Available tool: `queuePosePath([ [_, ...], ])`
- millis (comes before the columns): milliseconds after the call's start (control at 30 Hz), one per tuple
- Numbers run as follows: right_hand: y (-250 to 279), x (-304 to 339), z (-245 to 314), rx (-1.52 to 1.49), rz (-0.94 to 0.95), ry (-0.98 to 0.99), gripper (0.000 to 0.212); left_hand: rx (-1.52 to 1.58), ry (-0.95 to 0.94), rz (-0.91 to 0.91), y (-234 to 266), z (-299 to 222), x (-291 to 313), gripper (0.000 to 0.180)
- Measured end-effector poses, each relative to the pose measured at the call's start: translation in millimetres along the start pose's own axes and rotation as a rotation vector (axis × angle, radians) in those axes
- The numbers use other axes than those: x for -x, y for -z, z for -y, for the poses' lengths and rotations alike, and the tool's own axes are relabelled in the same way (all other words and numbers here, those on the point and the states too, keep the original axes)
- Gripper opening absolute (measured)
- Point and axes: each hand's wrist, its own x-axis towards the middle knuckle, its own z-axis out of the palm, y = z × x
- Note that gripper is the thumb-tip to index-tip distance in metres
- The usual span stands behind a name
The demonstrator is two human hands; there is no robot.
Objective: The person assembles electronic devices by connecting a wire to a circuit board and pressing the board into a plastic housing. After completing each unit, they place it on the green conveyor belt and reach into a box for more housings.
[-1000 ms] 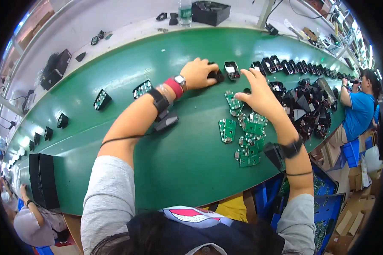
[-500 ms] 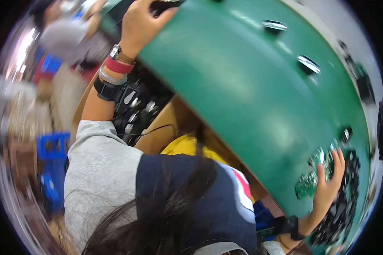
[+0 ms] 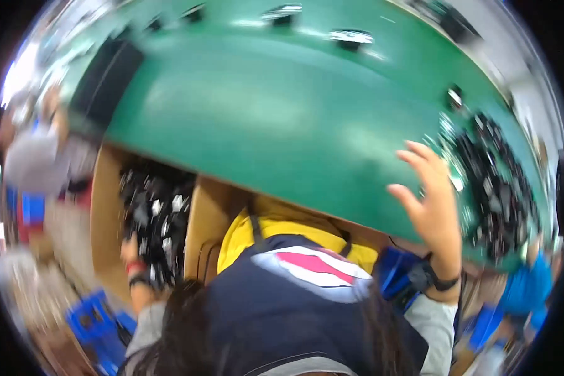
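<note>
My left hand (image 3: 130,250) is down inside a cardboard box (image 3: 108,219) at the left, beside a heap of black parts with small pale pieces (image 3: 166,213). Its fingers are small and smeared, so whether it grips anything cannot be made out. Over the right part of the green table (image 3: 263,125), my right hand (image 3: 433,200) is raised with thumb and fingers apart and nothing between them. Just beyond its fingers lie green circuit boards (image 3: 448,147), blurred. A pile of dark parts (image 3: 498,194) spreads to the right of them.
Several dark devices with shiny tops, one being (image 3: 351,39), stand along the table's far side. A black case (image 3: 106,81) sits at its left end. Below the front edge is a yellow item with dark straps (image 3: 282,216). Other people (image 3: 37,153) are at left and right.
My left hand has come down from a dark object at the table's far left into the cardboard box. My right hand has drawn back from the circuit boards. The view has turned left.
</note>
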Motion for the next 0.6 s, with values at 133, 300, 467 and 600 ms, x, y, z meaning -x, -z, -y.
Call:
queuePosePath([
  [133,0,46,-8,-0.085,-0.030,-0.128,0.041,-0.249,-0.066,-0.563,97,-108,-52,0.066],
  [300,42,79,-50,-0.161,-0.478,-0.499,0.025,0.278,-1.434,-0.783,192,-397,-2,0.030],
  [467,12,82,-72,0.000,-0.526,-0.689,0.025,0.557,-1.887,0.490,63,-577,276,0.025],
  [600,0,62,-74,0.019,-0.405,-0.528,0.033,0.385,-2.093,1.014,-18,-583,347,0.026],
])
